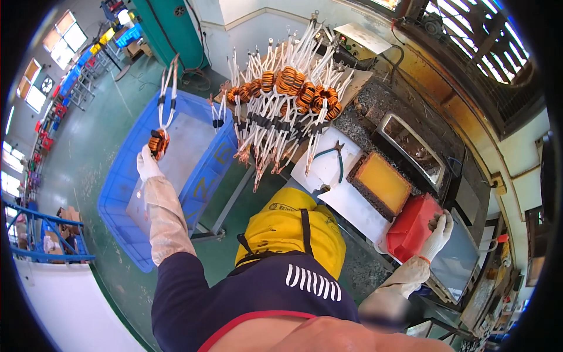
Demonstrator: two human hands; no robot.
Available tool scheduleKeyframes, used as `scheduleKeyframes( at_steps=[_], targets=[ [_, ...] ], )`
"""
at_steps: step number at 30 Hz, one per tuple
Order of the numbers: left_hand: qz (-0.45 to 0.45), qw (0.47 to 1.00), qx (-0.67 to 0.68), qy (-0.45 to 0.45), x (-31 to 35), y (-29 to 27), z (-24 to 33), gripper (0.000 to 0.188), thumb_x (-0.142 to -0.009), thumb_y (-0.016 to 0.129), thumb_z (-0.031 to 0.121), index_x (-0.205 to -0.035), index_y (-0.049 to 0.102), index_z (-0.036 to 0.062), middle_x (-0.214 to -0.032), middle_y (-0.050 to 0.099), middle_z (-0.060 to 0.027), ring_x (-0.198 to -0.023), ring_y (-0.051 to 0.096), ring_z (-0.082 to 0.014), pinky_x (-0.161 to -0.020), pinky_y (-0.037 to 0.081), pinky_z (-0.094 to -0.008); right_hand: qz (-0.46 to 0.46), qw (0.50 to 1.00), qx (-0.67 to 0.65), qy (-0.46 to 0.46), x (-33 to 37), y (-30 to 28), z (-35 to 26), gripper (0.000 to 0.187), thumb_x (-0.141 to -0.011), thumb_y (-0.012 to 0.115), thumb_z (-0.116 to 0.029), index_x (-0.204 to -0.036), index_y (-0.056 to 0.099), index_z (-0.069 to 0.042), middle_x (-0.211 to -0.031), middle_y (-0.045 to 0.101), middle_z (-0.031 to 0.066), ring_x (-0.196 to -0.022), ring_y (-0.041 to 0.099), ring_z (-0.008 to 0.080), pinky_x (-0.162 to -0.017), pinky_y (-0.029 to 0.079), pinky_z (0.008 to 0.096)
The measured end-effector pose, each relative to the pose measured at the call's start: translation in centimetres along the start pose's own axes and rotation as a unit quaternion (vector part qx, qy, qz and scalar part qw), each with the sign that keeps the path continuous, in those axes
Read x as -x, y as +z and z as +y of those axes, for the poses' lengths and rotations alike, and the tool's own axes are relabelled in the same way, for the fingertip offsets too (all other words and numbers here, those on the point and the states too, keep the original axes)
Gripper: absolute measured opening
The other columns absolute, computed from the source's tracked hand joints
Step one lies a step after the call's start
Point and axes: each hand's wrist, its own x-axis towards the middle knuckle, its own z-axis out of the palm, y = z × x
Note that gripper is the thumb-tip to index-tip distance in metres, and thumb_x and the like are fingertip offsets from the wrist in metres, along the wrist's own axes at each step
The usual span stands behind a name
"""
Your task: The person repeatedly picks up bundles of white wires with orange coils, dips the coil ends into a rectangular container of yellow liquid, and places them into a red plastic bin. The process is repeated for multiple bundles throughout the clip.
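1. My left hand (149,164), fingers narrow, pinched the orange-black toroidal coil (158,144) at frame left, over the blue bin (218,161).
2. I judged its white leads (174,87) needed clearance from the bin.
3. My right hand (437,236) touched the red container (412,230), lower right; finger grip I couldn't tell.

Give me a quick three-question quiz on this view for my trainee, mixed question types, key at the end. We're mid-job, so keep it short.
1. Multiple choice: what does the gloved left hand hold?
a) a yellow slab
b) a wire-wound toroidal coil
c) a metal frame

2. Short answer: on what do the green-handled pliers lie?

3. True or false: the gloved right hand is nearer to the red container than to the coil in the left hand.

Key: 1. b; 2. the white board; 3. true.
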Motion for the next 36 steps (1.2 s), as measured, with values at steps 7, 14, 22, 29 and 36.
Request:
scheduleKeyframes(
  at_steps=[7,14,22,29,36],
  targets=[
    [-0.210,0.972,-0.080,0.075,9.2,5.6,11.9,0.027,-0.088,0.069,0.018,-0.066,0.055,0.0129,-0.067,0.049,0.0074,-0.061,0.042,-0.0015,-0.054,0.033,-0.0203,-0.134,0.974,0.003,-0.184,7.5,9.7,-10.9,0.019,-0.095,0.052,-0.004,-0.111,0.061,0.000,-0.096,0.065,0.0091,-0.079,0.060,0.0139,-0.071,0.050,0.0267],
    [-0.457,0.807,-0.151,0.343,23.8,12.6,13.7,0.015,-0.071,0.074,0.007,-0.067,0.060,0.0048,-0.062,0.053,-0.0100,-0.058,0.052,-0.0273,-0.055,0.042,-0.0377,-0.347,0.818,0.178,-0.423,15.1,16.1,-17.6,0.048,-0.067,0.077,-0.008,-0.113,0.063,-0.006,-0.116,0.062,0.0142,-0.104,0.061,0.0324,-0.087,0.050,0.0412],
    [-0.655,0.663,-0.011,0.363,34.7,16.1,13.1,0.025,-0.068,0.071,0.011,-0.054,0.050,0.0076,-0.054,0.049,-0.0077,-0.053,0.051,-0.0260,-0.052,0.039,-0.0383,-0.385,0.836,0.228,-0.317,19.7,14.7,-9.9,0.060,-0.066,0.082,-0.023,-0.119,0.058,-0.008,-0.118,0.061,0.0115,-0.107,0.059,0.0305,-0.089,0.049,0.0405],
    [-0.708,0.574,-0.019,0.411,37.9,16.2,12.6,0.021,-0.071,0.072,0.020,-0.061,0.057,0.0104,-0.059,0.053,-0.0048,-0.058,0.056,-0.0254,-0.054,0.043,-0.0390,-0.281,0.907,0.139,-0.282,21.4,13.9,-7.1,0.039,-0.063,0.082,-0.016,-0.096,0.065,-0.006,-0.110,0.065,0.0138,-0.094,0.066,0.0316,-0.080,0.053,0.0376],
    [-0.772,0.625,0.014,0.114,34.9,15.0,13.9,0.014,-0.082,0.067,0.009,-0.096,0.068,0.0048,-0.076,0.063,-0.0082,-0.066,0.060,-0.0200,-0.063,0.048,-0.0324,-0.304,0.950,0.067,-0.039,21.9,12.5,-5.6,0.036,-0.069,0.076,-0.009,-0.104,0.065,-0.004,-0.108,0.064,0.0121,-0.096,0.065,0.0248,-0.087,0.049,0.0325]
  ],
)
